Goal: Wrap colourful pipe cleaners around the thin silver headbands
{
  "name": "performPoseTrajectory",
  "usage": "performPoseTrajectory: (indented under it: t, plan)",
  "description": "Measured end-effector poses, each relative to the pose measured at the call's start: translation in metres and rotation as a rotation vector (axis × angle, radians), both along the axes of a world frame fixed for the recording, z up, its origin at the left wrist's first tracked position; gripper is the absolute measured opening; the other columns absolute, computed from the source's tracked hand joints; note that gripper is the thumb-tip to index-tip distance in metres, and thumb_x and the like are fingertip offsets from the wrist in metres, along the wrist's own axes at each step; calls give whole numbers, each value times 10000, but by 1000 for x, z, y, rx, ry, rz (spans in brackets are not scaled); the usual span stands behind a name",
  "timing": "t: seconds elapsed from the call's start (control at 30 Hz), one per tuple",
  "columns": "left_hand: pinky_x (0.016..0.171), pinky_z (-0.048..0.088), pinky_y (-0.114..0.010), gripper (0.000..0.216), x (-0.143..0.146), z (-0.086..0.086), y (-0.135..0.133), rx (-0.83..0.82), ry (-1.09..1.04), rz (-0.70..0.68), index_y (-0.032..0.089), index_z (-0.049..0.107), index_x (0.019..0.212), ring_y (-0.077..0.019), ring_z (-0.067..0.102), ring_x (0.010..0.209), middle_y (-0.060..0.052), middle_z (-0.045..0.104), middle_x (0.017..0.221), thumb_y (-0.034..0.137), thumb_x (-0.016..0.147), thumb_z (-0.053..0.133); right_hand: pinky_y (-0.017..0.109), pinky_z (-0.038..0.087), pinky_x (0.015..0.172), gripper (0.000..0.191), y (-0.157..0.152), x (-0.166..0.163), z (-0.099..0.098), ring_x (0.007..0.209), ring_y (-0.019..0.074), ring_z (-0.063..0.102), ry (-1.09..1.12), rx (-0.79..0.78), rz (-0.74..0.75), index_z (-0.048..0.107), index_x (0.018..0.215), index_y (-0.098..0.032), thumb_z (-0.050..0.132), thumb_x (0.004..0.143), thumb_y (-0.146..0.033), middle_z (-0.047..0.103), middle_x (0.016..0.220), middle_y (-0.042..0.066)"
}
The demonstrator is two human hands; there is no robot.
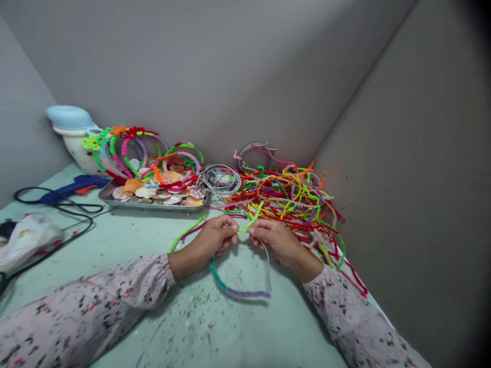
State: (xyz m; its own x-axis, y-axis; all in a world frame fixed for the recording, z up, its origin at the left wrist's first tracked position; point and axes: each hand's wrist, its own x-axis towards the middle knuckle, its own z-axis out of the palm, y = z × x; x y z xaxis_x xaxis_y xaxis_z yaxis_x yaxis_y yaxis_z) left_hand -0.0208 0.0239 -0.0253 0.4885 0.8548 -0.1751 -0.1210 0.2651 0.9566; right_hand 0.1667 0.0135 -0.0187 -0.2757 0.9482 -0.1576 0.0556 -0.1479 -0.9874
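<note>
Both my hands pinch a light green pipe cleaner [254,216] above the middle of the table. My left hand [215,236] is closed at the left end of its short stretch. My right hand [278,240] is closed at the other end, and one loose green end sticks up beside its fingers. A thin grey wire [268,263] hangs in a curve below my right hand. From beneath my left hand curves a strip wrapped in teal and purple fuzz [245,293]. Whether it joins the wire inside my hands is hidden.
A tangled pile of coloured pipe cleaners [291,197] lies behind my right hand. Wire coils [221,180] rest beside a metal tray [161,207] of shells and fuzzy rings. A blue glue gun [69,189], its black cord and a lidded container [79,148] stand left.
</note>
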Motion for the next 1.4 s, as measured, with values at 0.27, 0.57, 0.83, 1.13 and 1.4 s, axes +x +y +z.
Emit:
performPoseTrajectory:
  t: [0.27, 0.57, 0.83, 1.13, 1.4]
  plan:
    - [320, 164, -168, 101, 0, -1, 1, -6, 22, 0, 183, 481, 783, -21, 292, 306, 42, 545, 571, 251, 808, 552, 247, 349, 520, 151, -1, 1, 7, 512, 102, 468, -256, 182, -11, 600, 646, -157, 605, 763, -253, 547, 561, -24]
    - [324, 186, -174, 69, 1, 1, 1, 4, 91, -24, 193, 462, 790, -30, 295, 320, 50, 525, 575, 230, 809, 516, 236, 379, 571, 141, -1, 7, 9, 608, 120, 505, -467, 406, 68, 645, 725, -147, 566, 782, -249, 591, 657, -1]
    - [382, 261, -183, 157, 2, -2, 0, 191, 203, -64, 172, 512, 770, -56, 368, 412, 55, 455, 563, 320, 815, 533, 209, 347, 510, 122, -3, 1, 12, 540, 97, 474, -474, 312, 76, 622, 695, -151, 547, 764, -217, 564, 594, -26]
    - [386, 202, -194, 132, 3, 7, -2, 124, 323, -37, 170, 507, 721, -55, 345, 390, 38, 486, 560, 279, 796, 517, 220, 382, 539, 124, -2, 4, 11, 566, 101, 495, -392, 278, 170, 635, 804, -139, 570, 766, -237, 575, 663, -13]
    - [366, 172, -205, 154, 2, -3, 3, 98, 290, -60, 168, 519, 743, -44, 309, 355, 34, 499, 559, 311, 796, 529, 206, 388, 536, 60, -4, 2, 9, 546, 92, 501, -455, 377, 87, 613, 735, -151, 556, 751, -143, 574, 626, -25]
